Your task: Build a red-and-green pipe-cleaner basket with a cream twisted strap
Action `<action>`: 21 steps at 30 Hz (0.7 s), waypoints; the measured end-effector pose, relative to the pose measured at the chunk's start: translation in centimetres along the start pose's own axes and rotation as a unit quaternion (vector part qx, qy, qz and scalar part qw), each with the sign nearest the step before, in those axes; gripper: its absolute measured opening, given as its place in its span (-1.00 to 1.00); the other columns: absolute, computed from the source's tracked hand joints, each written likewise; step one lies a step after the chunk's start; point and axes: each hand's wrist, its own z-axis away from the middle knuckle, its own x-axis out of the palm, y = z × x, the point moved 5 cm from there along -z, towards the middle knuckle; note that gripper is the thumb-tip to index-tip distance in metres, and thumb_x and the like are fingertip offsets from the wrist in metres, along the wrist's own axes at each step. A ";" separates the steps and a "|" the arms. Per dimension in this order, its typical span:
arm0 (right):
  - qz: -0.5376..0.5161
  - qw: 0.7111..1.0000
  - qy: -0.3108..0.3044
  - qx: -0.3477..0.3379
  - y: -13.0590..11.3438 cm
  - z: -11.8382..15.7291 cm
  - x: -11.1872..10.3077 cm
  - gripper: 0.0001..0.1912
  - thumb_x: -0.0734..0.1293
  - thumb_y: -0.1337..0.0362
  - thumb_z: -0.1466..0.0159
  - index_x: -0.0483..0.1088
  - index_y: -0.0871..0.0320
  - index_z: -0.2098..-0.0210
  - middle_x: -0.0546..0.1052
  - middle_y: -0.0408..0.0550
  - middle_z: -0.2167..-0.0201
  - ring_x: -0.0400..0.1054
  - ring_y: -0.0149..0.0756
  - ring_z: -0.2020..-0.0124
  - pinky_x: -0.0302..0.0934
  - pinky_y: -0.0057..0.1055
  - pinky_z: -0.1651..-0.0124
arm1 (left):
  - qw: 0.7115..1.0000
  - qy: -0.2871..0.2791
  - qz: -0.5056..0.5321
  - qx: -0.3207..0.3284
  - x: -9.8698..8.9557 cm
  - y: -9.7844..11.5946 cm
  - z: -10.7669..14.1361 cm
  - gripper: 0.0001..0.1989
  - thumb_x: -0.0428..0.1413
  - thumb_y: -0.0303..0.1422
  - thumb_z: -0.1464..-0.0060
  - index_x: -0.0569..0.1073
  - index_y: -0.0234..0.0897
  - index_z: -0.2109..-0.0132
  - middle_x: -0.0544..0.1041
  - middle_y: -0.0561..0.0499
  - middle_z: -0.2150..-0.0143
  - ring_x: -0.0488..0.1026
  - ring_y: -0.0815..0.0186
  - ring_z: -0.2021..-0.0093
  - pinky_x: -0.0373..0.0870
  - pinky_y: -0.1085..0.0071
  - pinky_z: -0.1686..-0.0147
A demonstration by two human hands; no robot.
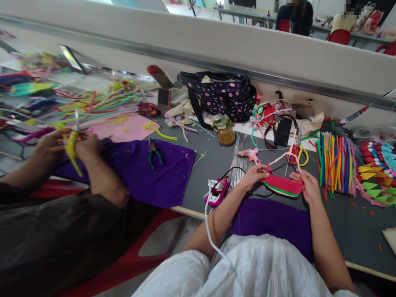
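Between my hands hangs a small red-pink bag with a green and white lower edge, like a watermelon slice. A cream twisted strap rises from its top corners to a peak. My left hand pinches the upper left corner, by the foot of the strap. At the opposite corner my right hand grips the side, with some fingers behind it. Just past the strap lie scissors with red and yellow handles. A pink glue gun rests beyond my left hand.
A purple cloth covers my lap edge. Right of me lie colourful pipe cleaners. At left, a co-worker's hands hold yellow material over another purple cloth with pliers. A glass jar and dotted bag stand behind.
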 end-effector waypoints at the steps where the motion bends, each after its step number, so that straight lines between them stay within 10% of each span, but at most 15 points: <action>1: 0.003 1.000 -0.017 0.011 0.0 0.1 0.1 -0.58 0.49 0.06 -0.03 0.47 0.19 0.21 0.62 0.11 0.30 0.55 -0.09 0.27 0.42 -0.33 0.35 | 1.000 0.003 0.003 0.001 -0.1 0.0 0.0 -0.55 0.38 -0.28 0.34 0.47 -0.34 0.24 0.45 0.10 0.45 0.39 0.46 0.52 0.32 0.52 0.49; 21: 0.019 1.000 0.008 -0.004 0.1 -0.5 -1.0 -0.58 0.52 0.11 0.05 0.47 0.19 0.26 0.62 0.08 0.32 0.55 -0.12 0.30 0.40 -0.39 0.40 | 0.999 -0.008 0.041 -0.021 -0.5 -1.1 -0.3 -0.50 0.39 -0.24 0.30 0.53 -0.39 0.16 0.55 -0.07 0.32 0.48 0.38 0.42 0.45 0.46 0.41</action>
